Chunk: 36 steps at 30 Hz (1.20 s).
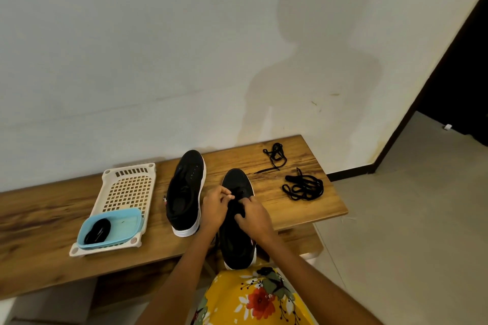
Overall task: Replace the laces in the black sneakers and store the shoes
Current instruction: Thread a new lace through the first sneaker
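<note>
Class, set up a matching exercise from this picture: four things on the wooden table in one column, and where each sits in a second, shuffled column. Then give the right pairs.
Things:
1. blue tub
2. white basket tray
3. unlaced sneaker
4. loose lace bundles

Places:
A. right end of the table
B. between the tray and the hands
C. on the tray's near end
D. left of both sneakers

Pairs: 1-C, 2-D, 3-B, 4-A
</note>
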Tool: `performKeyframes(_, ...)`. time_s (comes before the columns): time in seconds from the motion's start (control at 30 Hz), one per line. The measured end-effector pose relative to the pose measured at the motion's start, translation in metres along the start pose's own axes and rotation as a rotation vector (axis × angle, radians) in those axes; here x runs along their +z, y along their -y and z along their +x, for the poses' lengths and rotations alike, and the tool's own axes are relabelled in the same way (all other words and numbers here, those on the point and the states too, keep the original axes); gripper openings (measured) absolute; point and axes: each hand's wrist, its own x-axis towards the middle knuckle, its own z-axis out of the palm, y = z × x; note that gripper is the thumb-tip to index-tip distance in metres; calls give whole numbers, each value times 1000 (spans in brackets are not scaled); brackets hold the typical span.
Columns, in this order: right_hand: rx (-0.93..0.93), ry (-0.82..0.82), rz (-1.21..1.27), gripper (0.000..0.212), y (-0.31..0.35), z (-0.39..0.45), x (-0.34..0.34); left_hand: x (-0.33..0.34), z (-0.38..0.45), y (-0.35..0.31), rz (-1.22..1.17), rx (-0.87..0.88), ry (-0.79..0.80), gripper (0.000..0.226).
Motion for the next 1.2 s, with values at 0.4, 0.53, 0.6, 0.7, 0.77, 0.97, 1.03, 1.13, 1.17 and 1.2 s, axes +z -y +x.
performKeyframes(0.4,167,8,561,33,-25,-3,-13,16,-1,-14,262,-56,40,9)
performKeyframes(0.53,158,80,607,35,-30,2,-12,21,-3,-15,249,-136,10,11)
performKeyframes(0.6,160,115,619,34,-30,5,-12,23,-4,-14,260,-146,2,11)
performKeyframes(0.7,190,151,646,33,-29,8,-12,26,-6,-13,266,-180,-16,12)
performKeyframes(0.77,199,169,670,36,-29,8,-11,29,-8,-8,260,-184,-29,13)
performKeyframes(0.97,159,242,668,42,-34,13,-10,32,-12,4,143,-188,-70,14)
performKeyframes(1.03,138,262,691,35,-37,15,-12,33,-11,6,111,-199,-73,15)
performKeyframes(1.13,183,254,764,25,-37,19,-19,32,-8,7,93,-186,-67,14)
performKeyframes(1.17,203,248,763,26,-36,22,-21,31,-6,6,81,-172,-61,12)
performKeyframes(1.2,205,241,728,25,-37,26,-20,30,-5,5,67,-160,-53,9)
